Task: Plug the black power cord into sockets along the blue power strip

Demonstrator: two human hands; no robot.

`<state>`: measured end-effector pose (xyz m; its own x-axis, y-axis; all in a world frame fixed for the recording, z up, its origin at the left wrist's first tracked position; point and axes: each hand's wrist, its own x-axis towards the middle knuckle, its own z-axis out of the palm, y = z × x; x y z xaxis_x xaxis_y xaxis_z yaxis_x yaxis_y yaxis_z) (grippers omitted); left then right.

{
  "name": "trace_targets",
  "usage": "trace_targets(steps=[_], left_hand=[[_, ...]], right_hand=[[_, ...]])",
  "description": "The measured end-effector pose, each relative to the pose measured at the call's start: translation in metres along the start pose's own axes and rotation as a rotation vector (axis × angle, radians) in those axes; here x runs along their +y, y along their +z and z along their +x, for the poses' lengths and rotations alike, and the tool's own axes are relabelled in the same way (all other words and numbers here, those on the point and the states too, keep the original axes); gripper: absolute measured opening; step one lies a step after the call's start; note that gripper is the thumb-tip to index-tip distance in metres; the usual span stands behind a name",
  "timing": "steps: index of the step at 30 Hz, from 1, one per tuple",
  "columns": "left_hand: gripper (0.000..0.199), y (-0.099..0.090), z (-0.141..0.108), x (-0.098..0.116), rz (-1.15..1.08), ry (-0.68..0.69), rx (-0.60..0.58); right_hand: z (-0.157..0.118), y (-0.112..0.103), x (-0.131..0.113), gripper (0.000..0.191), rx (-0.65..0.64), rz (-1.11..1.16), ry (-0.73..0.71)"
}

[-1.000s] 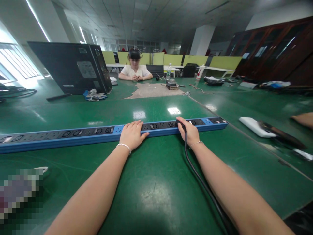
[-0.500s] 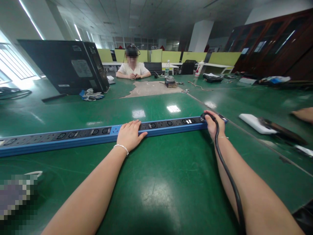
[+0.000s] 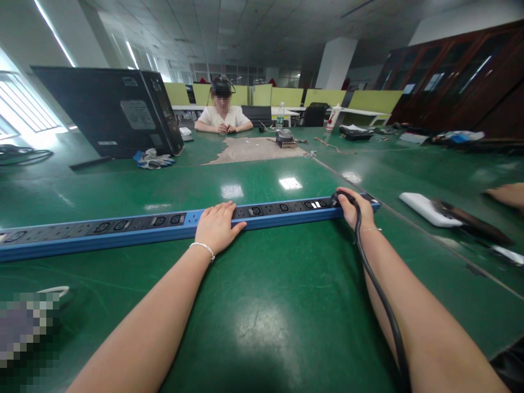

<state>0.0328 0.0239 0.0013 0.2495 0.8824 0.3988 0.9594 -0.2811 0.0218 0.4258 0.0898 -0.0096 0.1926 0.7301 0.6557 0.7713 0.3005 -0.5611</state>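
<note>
Power strip lies beneath the left hand, reaching out past it on both sides. That hand rests on top, fingers laid flat and thumb spread out toward the near edge. The right hand is closed around a black plug near the power strip's right end; I cannot tell whether it is seated in a socket. The cord trails from this hand along the forearm.
</note>
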Motion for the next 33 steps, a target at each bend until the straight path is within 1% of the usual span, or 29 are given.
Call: trace_targets(steps=[3,8,14,19,24,28,33], left_hand=[[0.060,0.000,0.000,0.000,-0.005,-0.006,-0.006],[0.059,0.000,0.000,0.000,0.004,0.000,-0.004],[0.060,-0.002,0.000,0.000,0.027,0.002,-0.005],[0.060,-0.002,0.000,0.000,0.023,0.000,-0.009],[0.059,-0.001,0.000,0.000,0.016,0.001,-0.007],[0.058,-0.001,0.000,0.000,0.007,-0.001,-0.013],[0.058,-0.002,0.000,0.000,0.038,-0.004,-0.010]], right_hand=[[0.002,-0.002,-0.004,0.033,0.009,-0.001,0.060],[0.003,-0.002,-0.005,0.032,0.005,0.037,0.080],[-0.001,-0.003,-0.011,0.033,0.033,-0.006,0.022],[0.000,-0.006,-0.012,0.032,0.013,-0.024,-0.022],[0.000,-0.004,-0.011,0.031,-0.027,-0.055,-0.049],[-0.004,-0.002,-0.012,0.031,-0.021,-0.077,-0.030],[-0.012,-0.003,-0.015,0.032,-0.058,-0.121,-0.069]])
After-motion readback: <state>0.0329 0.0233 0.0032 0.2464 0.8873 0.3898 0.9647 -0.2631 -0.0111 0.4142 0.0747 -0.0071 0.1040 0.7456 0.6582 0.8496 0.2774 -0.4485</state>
